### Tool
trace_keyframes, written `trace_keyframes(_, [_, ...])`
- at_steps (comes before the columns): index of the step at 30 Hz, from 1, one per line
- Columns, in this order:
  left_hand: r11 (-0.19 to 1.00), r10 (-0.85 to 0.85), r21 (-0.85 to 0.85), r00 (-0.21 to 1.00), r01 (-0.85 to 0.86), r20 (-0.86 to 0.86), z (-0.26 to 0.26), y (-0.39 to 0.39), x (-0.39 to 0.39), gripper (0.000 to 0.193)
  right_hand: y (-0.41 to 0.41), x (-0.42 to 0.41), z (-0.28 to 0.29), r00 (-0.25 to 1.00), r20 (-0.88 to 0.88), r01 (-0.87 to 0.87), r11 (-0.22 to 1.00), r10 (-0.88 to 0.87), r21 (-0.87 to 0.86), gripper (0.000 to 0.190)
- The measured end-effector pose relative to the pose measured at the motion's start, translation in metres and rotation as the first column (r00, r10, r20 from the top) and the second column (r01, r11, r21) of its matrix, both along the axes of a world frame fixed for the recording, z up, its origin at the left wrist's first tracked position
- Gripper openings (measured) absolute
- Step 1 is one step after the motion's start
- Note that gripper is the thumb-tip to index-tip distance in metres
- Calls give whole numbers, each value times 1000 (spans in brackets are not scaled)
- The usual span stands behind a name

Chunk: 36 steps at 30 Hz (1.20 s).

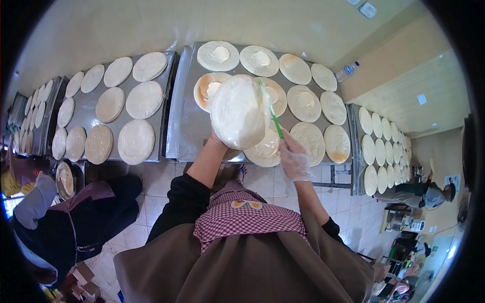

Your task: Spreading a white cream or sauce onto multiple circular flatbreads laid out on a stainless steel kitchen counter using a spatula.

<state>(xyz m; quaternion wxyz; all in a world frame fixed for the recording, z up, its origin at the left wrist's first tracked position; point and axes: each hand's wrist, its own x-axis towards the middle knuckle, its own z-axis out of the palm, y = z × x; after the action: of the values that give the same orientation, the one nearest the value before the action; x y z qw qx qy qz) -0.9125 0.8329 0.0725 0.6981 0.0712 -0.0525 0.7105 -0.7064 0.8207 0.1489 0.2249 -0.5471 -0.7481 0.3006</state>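
Note:
My left hand holds up a round, pale cake layer from below. Most of that hand is hidden under the layer, whose face bears a glossy, cream-like coating. In my right hand, inside a clear plastic glove, is a spatula with a green handle. Its blade, smeared with pale cream, lies along the layer's right edge. Beneath both hands is a metal tray table bearing rows of similar round layers. Some, such as the back-left layer, carry a dollop of cream in the middle.
Another tray table with coated rounds stands to the left, and a further one to the right. A plastic bottle is at the back right corner. A co-worker is close on my left, near a bowl of cream.

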Motion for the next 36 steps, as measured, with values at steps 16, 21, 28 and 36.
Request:
trace_keyframes(16, [993, -35, -113, 998, 29, -53, -12, 0, -6, 54, -7, -20, 14, 988, -38, -129, 934, 150, 334, 38])
trace_keyframes(21, [990, -8, -139, 993, -9, -116, -4, -4, -7, 52, -8, -15, 9, 999, -40, 26, 989, -20, 146, 34])
trace_keyframes(28, [997, -66, 25, 996, 67, -64, -21, -4, -12, 53, -15, -24, 28, 920, 80, -392, 892, 384, 226, 35])
trace_keyframes(36, [987, 105, -102, 983, -121, -151, -13, -9, -17, 58, -2, 3, 16, 907, -416, -46, 971, -58, -236, 34])
